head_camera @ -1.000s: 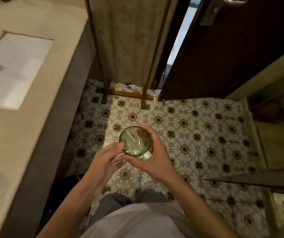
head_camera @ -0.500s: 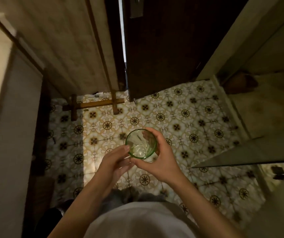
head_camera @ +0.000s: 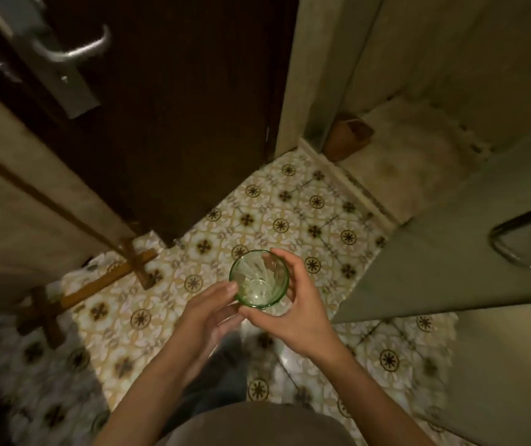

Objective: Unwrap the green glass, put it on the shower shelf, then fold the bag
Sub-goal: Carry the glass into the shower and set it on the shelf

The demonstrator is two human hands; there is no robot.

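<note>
The green glass (head_camera: 258,279) is bare and upright, seen from above at chest height over the patterned floor. My right hand (head_camera: 296,304) wraps around its right side and base. My left hand (head_camera: 208,312) touches its left side with fingertips near the rim. No bag is in view. No shelf can be made out for certain.
A dark wooden door (head_camera: 174,117) with a metal handle (head_camera: 74,51) stands ahead. A glass shower panel (head_camera: 450,252) with a metal bar (head_camera: 515,252) is at right, the shower floor (head_camera: 418,156) behind it. A wooden rack's feet (head_camera: 110,278) rest at left.
My view has swung right: the sink counter left the frame, the door and shower panel came in. Both hands stay on the glass.
</note>
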